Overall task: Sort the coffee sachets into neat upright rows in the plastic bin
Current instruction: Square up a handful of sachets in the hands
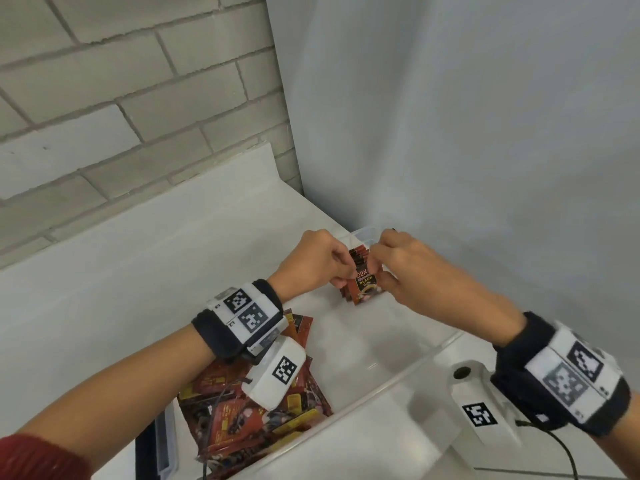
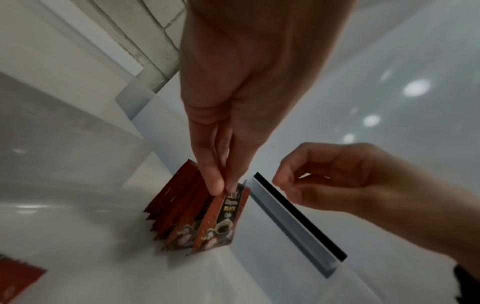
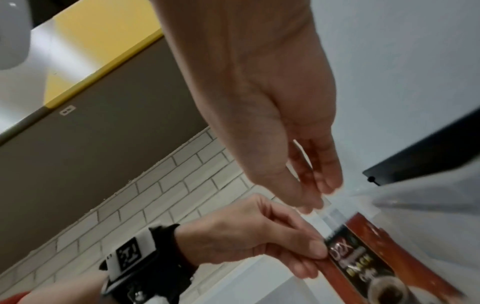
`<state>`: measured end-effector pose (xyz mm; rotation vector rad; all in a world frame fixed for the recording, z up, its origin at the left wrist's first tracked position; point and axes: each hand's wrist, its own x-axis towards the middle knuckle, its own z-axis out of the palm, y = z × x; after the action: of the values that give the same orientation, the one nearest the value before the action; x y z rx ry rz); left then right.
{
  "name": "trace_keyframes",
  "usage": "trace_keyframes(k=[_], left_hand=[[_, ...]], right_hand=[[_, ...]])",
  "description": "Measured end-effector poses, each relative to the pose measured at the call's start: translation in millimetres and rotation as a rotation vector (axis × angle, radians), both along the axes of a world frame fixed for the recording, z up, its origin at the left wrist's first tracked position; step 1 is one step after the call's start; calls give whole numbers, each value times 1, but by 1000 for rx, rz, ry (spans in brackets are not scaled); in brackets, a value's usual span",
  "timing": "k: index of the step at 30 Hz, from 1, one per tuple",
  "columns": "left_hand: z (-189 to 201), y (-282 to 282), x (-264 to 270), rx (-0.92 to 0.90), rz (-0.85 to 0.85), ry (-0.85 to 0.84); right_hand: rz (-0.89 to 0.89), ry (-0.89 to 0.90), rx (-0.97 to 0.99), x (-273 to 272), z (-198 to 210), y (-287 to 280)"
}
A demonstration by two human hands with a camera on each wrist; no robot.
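The plastic bin (image 1: 398, 372) is clear and sits on a white desk (image 1: 104, 271) in a corner formed by a brick wall (image 1: 121, 98) and a plain white panel (image 1: 450, 116). At the far end of the bin, a row of upright sachets (image 1: 360, 271) stands on edge against the far wall. The left hand (image 1: 311, 261) pinches the top edge of the front sachet (image 2: 228, 218) between thumb and fingers (image 2: 213, 181); its printed face reads "BLACK". The right hand (image 1: 412, 271) hovers just beside the row on the opposite side, fingers (image 3: 327, 176) loosely curled and holding nothing; whether they touch the row cannot be determined. At the near end of the bin, a loose pile of sachets (image 1: 252, 420) lies flat and disordered beneath the left forearm. Both wrists carry black straps with white marker-coded camera units (image 1: 273, 372).
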<state>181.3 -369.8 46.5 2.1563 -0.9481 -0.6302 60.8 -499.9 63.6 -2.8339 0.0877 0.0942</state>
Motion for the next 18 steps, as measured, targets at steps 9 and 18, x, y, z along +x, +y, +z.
trace_keyframes(k=[9,18], left_hand=[[6,8,-5,98,111,-67],[0,36,-2,130,192,190]], right_hand=[[2,474,-33,17,-35,16],[-5,440,8,14,-38,15]])
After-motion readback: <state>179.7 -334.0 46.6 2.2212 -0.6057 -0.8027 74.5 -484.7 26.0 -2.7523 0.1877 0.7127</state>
